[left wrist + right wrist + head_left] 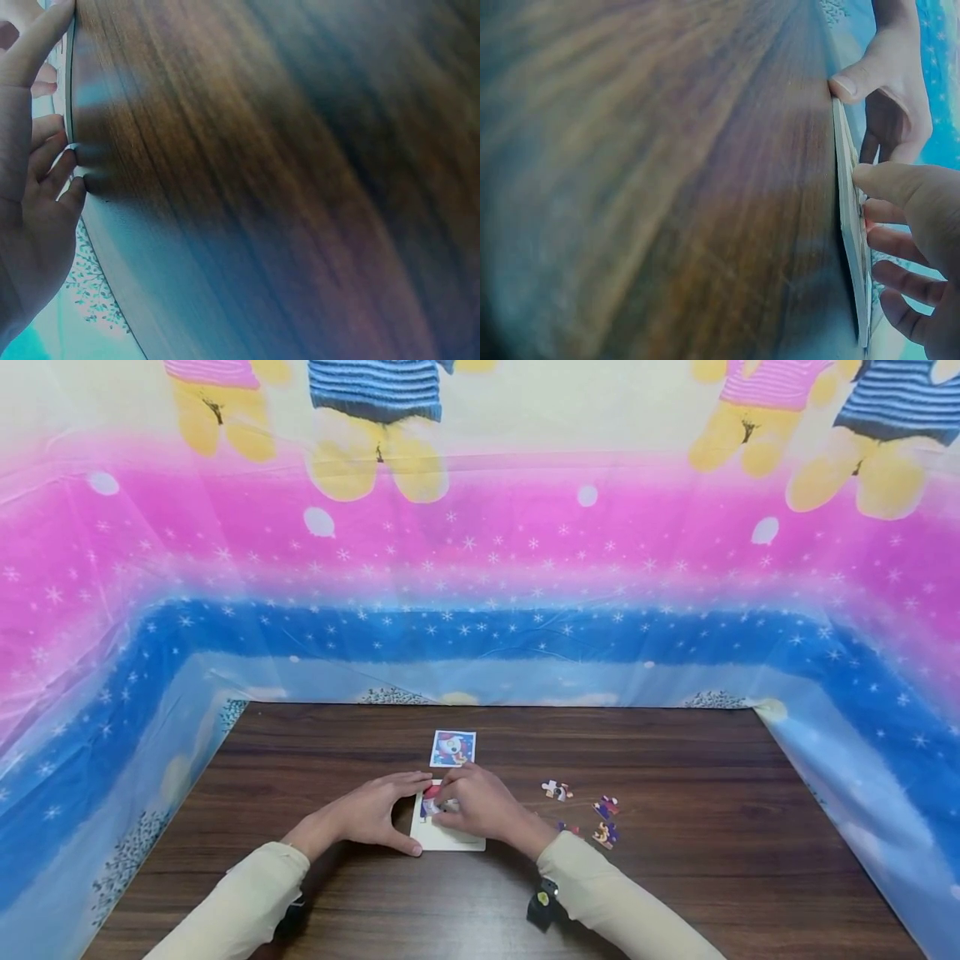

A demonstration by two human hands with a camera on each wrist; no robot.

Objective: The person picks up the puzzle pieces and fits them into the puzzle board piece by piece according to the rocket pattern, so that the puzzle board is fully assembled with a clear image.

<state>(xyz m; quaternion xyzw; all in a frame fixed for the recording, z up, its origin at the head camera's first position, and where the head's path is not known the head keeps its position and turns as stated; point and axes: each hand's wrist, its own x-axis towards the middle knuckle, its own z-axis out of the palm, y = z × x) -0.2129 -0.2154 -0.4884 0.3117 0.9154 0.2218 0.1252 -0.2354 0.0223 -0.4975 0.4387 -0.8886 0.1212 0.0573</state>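
Observation:
A small pale puzzle board [450, 841] lies on the table, its picture partly filled in red and purple at the upper left. My left hand [372, 810] spans its left side, fairly straight fingers at the upper corner and thumb at the lower corner. From above, my right hand [480, 802] reaches over the board with bent fingers and thumb on a puzzle piece [451, 806], which it mostly hides. In the right wrist view the thumb [885, 180] touches the face of the board [846, 180]. Just beyond the board is a picture card [453, 747] showing a cartoon figure on blue.
To the right lie several loose puzzle pieces [557, 790], one partly behind the right wrist. The brown wooden table [315, 752] ends at a patterned pink and blue cloth [487, 635] at the back and sides. A dark device [542, 906] hangs by the right sleeve.

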